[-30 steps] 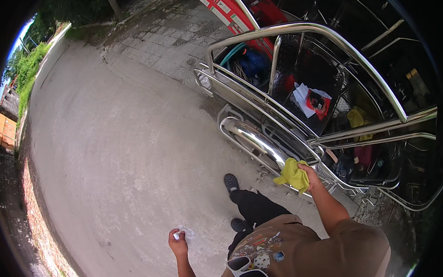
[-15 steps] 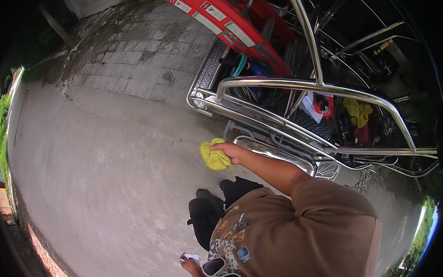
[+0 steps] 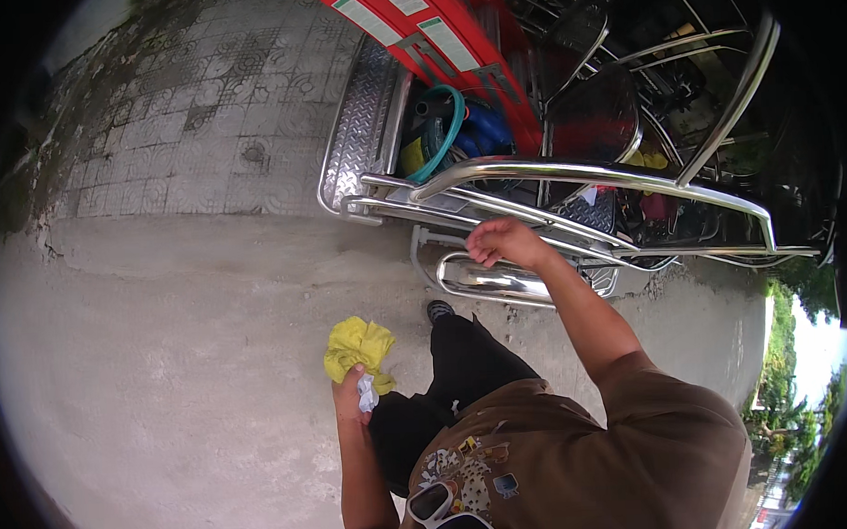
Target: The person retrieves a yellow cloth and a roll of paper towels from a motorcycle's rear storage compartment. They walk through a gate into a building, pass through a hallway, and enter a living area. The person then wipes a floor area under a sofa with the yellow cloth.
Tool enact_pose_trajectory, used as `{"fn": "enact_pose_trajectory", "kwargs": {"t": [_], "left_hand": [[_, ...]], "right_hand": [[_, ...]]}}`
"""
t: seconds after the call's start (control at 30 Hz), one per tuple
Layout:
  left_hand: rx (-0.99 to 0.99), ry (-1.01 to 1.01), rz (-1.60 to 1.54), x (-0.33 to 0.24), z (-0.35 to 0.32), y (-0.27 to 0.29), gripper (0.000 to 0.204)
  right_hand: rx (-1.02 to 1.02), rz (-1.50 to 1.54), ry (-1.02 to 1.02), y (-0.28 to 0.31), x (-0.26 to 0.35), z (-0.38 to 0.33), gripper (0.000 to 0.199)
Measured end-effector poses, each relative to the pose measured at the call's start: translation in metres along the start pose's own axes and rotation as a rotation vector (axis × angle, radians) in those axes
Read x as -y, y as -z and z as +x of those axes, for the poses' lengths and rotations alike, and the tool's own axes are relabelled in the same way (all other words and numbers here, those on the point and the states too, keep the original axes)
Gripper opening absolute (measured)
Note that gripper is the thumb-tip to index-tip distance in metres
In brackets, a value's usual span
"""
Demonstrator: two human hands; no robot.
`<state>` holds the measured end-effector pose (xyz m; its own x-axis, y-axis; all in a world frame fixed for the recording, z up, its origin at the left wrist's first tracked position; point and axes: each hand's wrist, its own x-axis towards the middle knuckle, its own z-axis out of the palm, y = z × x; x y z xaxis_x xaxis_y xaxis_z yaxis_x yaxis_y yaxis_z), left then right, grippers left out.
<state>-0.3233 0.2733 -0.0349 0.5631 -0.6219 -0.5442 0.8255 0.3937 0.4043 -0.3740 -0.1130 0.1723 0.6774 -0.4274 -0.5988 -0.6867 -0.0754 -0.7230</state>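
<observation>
Yellow cloth (image 3: 354,346) sat bunched at seven o'clock from the middle of my head view, above the pale concrete (image 3: 194,366). I could see the left hand (image 3: 348,400) closed around its lower end, with a crumpled white tissue (image 3: 366,394) pinched in that same grip. At between two and three o'clock I had the right hand (image 3: 499,240), bare, its fingers loosely curled and holding nothing; it overlapped the steel rails (image 3: 588,171), though I couldn't tell whether it touched them. Just below it, at three o'clock, lay a polished metal cylinder (image 3: 491,277). A red panel (image 3: 406,28) with pale labels leaned across twelve o'clock; a teal ring (image 3: 456,123) and a blue object (image 3: 486,130) sat under it, toward one o'clock. My eleven o'clock showed a diamond-plate step (image 3: 355,127), and white-framed sunglasses (image 3: 436,518) hung from the brown shirt (image 3: 598,464) at six.
</observation>
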Motion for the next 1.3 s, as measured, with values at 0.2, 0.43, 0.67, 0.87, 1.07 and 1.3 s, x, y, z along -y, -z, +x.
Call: {"fn": "enact_pose_trajectory", "kwargs": {"t": [0.2, 0.43, 0.67, 0.87, 1.07, 1.3], "left_hand": [[-0.076, 0.047, -0.030, 0.086, 0.041, 0.048, 0.059], [-0.479, -0.027, -0.229, 0.195, 0.034, 0.090, 0.061], [-0.581, -0.113, -0.279, 0.248, 0.013, 0.067, 0.068], [-0.587, -0.132, -0.282, 0.278, 0.020, 0.049, 0.069], [-0.576, -0.142, -0.283, 0.289, 0.031, 0.044, 0.067], [-0.606, -0.119, -0.194, 0.270, 0.009, 0.035, 0.069]], "right_hand": [[-0.461, -1.053, 0.135, 0.191, -0.095, 0.205, 0.021], [-0.400, -1.338, 0.349, 0.216, -0.081, 0.363, 0.019], [-0.420, -1.236, 0.337, 0.250, -0.097, 0.350, 0.018], [-0.353, -1.179, 0.339, 0.258, -0.095, 0.344, 0.018], [-0.303, -1.159, 0.332, 0.250, -0.096, 0.356, 0.018], [-0.287, -1.130, 0.322, 0.247, -0.089, 0.357, 0.018]]}}
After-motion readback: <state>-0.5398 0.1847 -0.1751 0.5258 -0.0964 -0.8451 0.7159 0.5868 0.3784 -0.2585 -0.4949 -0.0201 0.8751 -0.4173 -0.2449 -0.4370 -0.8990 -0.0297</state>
